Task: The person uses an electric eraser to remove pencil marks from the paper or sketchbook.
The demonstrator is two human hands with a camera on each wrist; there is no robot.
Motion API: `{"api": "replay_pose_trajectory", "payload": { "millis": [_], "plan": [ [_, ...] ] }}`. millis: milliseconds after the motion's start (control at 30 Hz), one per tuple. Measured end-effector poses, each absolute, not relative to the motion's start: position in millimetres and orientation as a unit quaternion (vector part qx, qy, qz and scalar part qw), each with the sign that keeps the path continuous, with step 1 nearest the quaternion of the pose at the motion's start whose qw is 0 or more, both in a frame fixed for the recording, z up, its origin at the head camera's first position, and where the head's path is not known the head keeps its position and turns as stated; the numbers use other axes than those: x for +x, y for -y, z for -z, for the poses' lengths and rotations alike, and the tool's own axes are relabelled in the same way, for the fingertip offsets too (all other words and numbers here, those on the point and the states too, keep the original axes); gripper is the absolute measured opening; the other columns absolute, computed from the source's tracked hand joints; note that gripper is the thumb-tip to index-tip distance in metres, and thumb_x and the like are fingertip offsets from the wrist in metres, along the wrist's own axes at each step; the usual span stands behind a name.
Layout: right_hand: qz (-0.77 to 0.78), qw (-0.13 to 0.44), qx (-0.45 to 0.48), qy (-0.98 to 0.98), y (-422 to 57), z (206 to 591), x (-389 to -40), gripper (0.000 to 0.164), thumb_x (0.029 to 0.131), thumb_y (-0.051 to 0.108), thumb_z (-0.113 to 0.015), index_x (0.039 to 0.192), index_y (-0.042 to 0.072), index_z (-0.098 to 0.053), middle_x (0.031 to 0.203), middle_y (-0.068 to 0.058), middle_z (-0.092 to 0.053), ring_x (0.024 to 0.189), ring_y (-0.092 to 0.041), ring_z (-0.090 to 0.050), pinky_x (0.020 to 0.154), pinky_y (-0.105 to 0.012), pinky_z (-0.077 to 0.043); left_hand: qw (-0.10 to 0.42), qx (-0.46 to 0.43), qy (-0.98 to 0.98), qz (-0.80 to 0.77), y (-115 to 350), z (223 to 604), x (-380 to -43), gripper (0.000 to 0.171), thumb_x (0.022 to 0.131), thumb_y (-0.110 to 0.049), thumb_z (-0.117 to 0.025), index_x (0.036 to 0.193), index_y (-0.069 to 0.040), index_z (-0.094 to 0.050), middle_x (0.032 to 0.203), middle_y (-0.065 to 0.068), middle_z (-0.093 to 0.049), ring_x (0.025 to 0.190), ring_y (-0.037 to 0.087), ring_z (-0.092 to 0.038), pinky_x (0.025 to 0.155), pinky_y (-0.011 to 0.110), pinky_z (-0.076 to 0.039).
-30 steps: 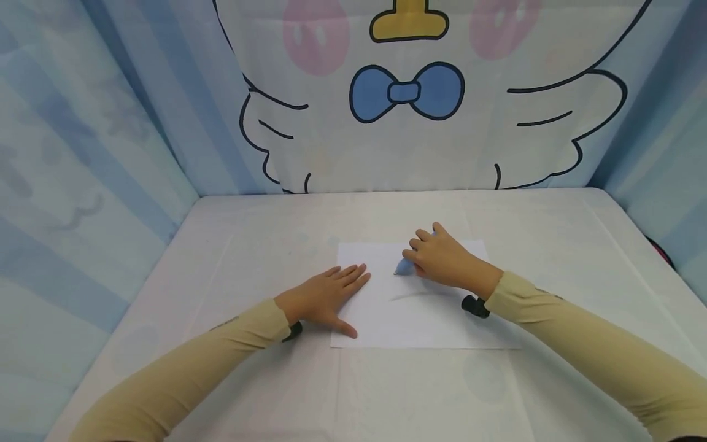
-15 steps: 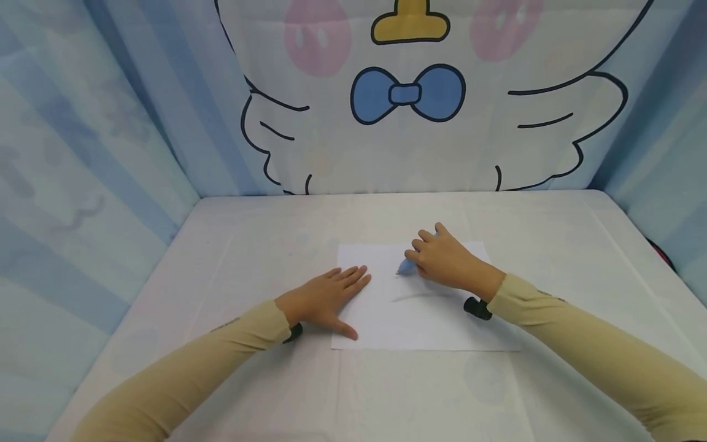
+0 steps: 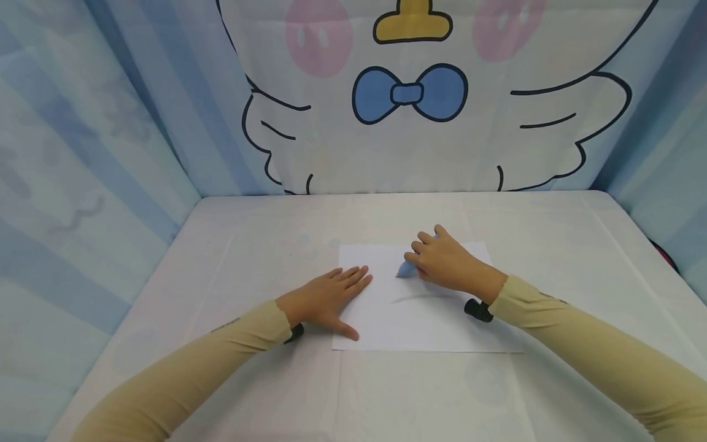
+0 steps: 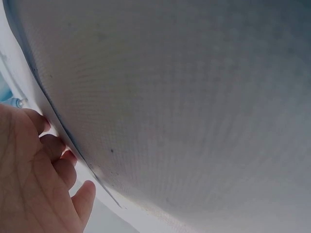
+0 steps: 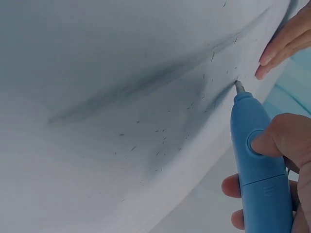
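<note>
two tan sleeves (image 3: 591, 344) reach in from the near side, with one small black gadget (image 3: 478, 310) under each wrist. the left hand (image 3: 326, 299) lies flat with its fingers and thumb spread apart, and it rests on the left edge of one white sheet of paper (image 3: 386, 328). the right hand (image 3: 447, 261) is clamped on one blue electric eraser (image 5: 257, 170), its thumb on the round button (image 5: 254, 134) and its fingers curled round the other side. the eraser is at the far half of the paper, and its one pale tip (image 5: 240, 87) touches the sheet. one long gray smudge (image 5: 153, 81) is on the paper, on the near side of the tip, and tiny dark crumbs (image 5: 212, 57) lie about it, too many to count. under the paper is one white tablecloth (image 3: 265, 221). far back hangs one cloth backdrop (image 3: 409, 153) with one blue bow (image 3: 410, 93) and two pink spots (image 3: 318, 37).
</note>
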State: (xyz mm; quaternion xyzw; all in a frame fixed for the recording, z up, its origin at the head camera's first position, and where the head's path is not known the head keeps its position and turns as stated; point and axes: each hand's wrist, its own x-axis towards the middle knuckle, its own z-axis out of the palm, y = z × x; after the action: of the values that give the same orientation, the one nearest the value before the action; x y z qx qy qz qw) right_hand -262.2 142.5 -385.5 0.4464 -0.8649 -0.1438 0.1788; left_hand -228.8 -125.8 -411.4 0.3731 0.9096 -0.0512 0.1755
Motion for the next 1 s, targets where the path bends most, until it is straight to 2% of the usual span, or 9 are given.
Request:
{"api": "replay_pose_trajectory", "payload": {
  "millis": [1000],
  "plan": [
    [0.142,0.185,0.456,0.859,-147.7,387.2,-260.8,0.020,0.079,0.023,-0.073,0.095,0.014,-0.064,0.088,-0.004,-0.066,0.080,-0.021,-0.055,0.072,-0.043,-0.046,0.174,0.377,-0.909,0.044,125.4,407.8,-226.5,0.111,0.072,-0.077,-0.054,0.153,-0.017,-0.006,0.160,0.001,-0.002,0.148,0.019,-0.005,0.120,0.041,-0.012]
  ]
}}
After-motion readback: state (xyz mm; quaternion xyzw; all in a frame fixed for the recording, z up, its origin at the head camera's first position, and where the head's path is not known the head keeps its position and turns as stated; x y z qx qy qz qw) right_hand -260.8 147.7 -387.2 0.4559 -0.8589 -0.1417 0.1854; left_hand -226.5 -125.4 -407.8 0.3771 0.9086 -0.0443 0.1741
